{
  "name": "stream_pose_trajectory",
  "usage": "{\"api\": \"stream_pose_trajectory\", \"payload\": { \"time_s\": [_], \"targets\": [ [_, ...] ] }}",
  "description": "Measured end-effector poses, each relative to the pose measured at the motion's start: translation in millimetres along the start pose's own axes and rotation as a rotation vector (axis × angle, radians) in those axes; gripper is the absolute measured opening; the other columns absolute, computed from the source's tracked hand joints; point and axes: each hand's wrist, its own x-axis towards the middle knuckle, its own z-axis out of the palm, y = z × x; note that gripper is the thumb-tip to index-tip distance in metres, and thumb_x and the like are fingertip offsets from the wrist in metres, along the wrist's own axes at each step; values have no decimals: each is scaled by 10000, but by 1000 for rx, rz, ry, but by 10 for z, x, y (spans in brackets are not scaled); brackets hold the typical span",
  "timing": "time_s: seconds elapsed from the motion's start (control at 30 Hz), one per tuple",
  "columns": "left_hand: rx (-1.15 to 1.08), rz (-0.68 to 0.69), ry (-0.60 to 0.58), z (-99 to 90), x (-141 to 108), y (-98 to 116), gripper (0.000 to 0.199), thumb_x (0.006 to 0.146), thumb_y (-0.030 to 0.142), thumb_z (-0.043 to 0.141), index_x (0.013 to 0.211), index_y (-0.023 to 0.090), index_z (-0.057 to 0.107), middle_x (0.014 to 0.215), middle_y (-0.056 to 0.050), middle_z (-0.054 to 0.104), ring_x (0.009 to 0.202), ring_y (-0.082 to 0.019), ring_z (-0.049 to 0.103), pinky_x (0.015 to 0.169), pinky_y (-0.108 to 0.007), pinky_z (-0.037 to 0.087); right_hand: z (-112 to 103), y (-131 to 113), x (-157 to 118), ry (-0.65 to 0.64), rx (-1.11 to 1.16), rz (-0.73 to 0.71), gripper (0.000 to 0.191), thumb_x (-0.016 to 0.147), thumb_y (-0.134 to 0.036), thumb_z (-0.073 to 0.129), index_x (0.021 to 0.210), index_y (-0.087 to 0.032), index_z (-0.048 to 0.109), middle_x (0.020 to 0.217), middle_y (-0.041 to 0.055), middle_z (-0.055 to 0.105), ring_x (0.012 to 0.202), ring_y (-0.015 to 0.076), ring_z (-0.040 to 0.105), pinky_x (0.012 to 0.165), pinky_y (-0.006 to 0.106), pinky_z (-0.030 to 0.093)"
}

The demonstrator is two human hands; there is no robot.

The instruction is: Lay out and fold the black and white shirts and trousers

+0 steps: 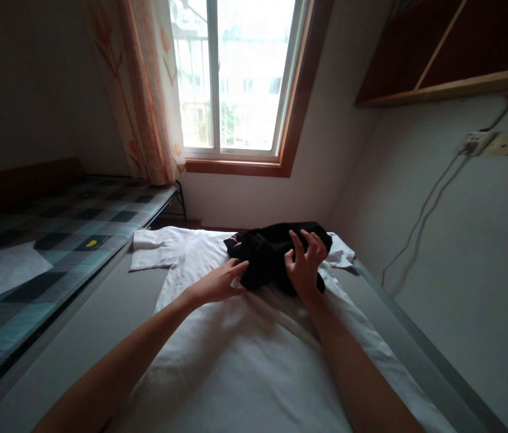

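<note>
Touching black cloth on a white shirt, fingers half-curled

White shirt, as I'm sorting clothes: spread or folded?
Spread: the white shirt lies wide, a sleeve showing at each side, black cloth on top.

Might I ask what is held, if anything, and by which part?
Whether the black cloth is held cannot be told; the left hand is at its left edge, the right hand over its right part.

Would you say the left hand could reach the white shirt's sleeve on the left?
Probably yes: the left hand is at the black garment, and nothing visible blocks its way to that sleeve.
</note>
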Motion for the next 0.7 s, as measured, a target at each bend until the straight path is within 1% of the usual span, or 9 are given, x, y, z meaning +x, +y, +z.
{"api": "stream_pose_trajectory", "payload": {
  "time_s": [0.07, 0.13, 0.23, 0.33, 0.4, 0.47, 0.57, 0.63, 0.7],
  "targets": [
    [14, 23, 44, 23, 7, -4, 639, 764, 312, 712, 1359, 224, 497, 1272, -131, 510, 993, -231, 638, 916, -382, 525, -50, -121, 25, -133, 22, -135, 652, 776, -61, 482, 1370, -331, 483, 1415, 68, 432, 1389, 319, 247, 1094, 632, 155],
    [33, 68, 88, 40, 21, 17, 653, 760, 312, 721, 1360, 218, 482, 1238, -129, 499, 1011, -227, 619, 928, -381, 518, -56, -179, 25, -256, 75, -239, 670, 766, -37, 478, 1367, -331, 488, 1418, 48, 461, 1406, 304, 229, 1114, 620, 116],
    [45, 139, 94, 59, 37, 93, 653, 780, 303, 704, 1372, 219, 444, 1208, -128, 533, 1047, -241, 603, 932, -388, 512, -18, -171, -1, -401, 222, -329, 549, 740, -26, 477, 1239, -232, 576, 1256, 73, 603, 1290, 255, 421, 1119, 503, 215],
    [58, 177, 34, 73, 31, 172, 619, 809, 277, 676, 1380, 235, 441, 1187, -122, 594, 1068, -262, 609, 941, -406, 502, 18, -129, -34, -430, 299, -217, 383, 720, -48, 490, 1054, -191, 613, 990, 73, 687, 1002, 234, 591, 1006, 428, 353],
    [59, 200, 9, 79, 21, 207, 625, 812, 257, 672, 1391, 232, 439, 1219, -130, 594, 1109, -274, 597, 963, -413, 491, 32, -112, -54, -387, 295, -94, 346, 714, -60, 490, 1017, -190, 597, 909, 70, 686, 884, 234, 603, 912, 398, 404],
    [59, 217, 37, 84, 15, 225, 641, 807, 238, 672, 1402, 241, 433, 1314, -140, 534, 1185, -283, 553, 1006, -424, 465, 44, -99, -72, -325, 273, 25, 350, 708, -70, 486, 1024, -193, 574, 881, 72, 677, 836, 243, 595, 835, 376, 427],
    [50, 196, 148, 107, 25, 221, 692, 779, 205, 682, 1413, 277, 415, 1385, -123, 451, 1269, -288, 470, 1071, -461, 405, 68, -73, -91, -255, 220, 192, 372, 702, -103, 496, 1060, -194, 535, 865, 76, 663, 764, 254, 581, 720, 349, 432],
    [-1, 141, 263, 145, 44, 193, 689, 758, 186, 681, 1391, 258, 421, 1330, -120, 471, 1253, -273, 471, 1067, -463, 407, 81, -54, -95, -253, 182, 254, 379, 705, -123, 508, 1079, -188, 513, 836, 72, 654, 717, 253, 578, 665, 331, 415],
    [-97, 51, 378, 194, 70, 143, 596, 742, 170, 669, 1304, 219, 475, 1230, -111, 522, 1170, -245, 527, 1002, -429, 461, 86, -46, -92, -281, 142, 267, 364, 716, -130, 512, 1076, -182, 504, 791, 64, 643, 687, 249, 577, 642, 320, 397]
  ]
}}
